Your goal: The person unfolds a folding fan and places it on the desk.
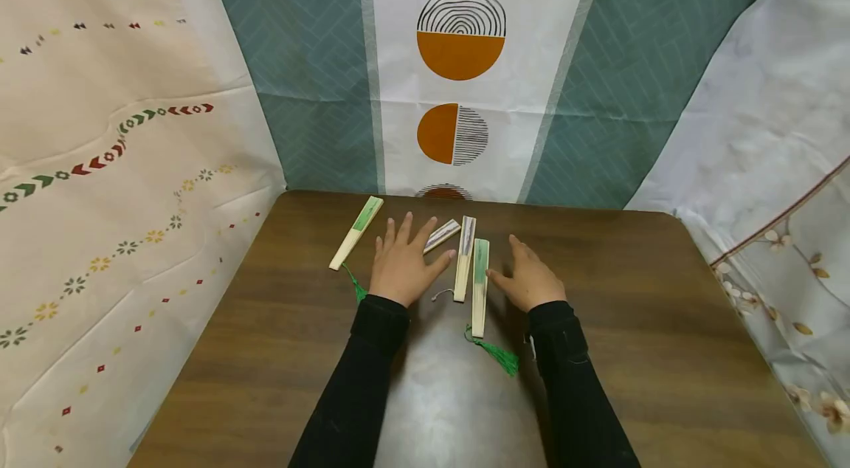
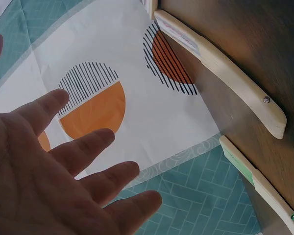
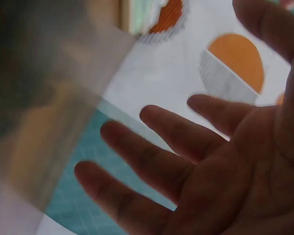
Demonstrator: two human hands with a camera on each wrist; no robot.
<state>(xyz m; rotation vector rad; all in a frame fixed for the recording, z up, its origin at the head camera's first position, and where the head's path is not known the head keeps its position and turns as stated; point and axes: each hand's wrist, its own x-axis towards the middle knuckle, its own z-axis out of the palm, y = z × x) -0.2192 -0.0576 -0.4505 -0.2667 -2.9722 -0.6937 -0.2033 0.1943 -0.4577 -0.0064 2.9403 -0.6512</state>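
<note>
The left hand [image 1: 406,269] and right hand [image 1: 533,280] are held spread, nothing gripped; between them and to the left, four folded fans [image 1: 465,259] are laid on the table [image 1: 637,320], seemingly for easy reach.

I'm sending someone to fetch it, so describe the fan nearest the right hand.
On the brown table, look just left of the right hand. The folded fan there has a green panel and tassel, unlike the grey-panelled fan beside it.
</note>
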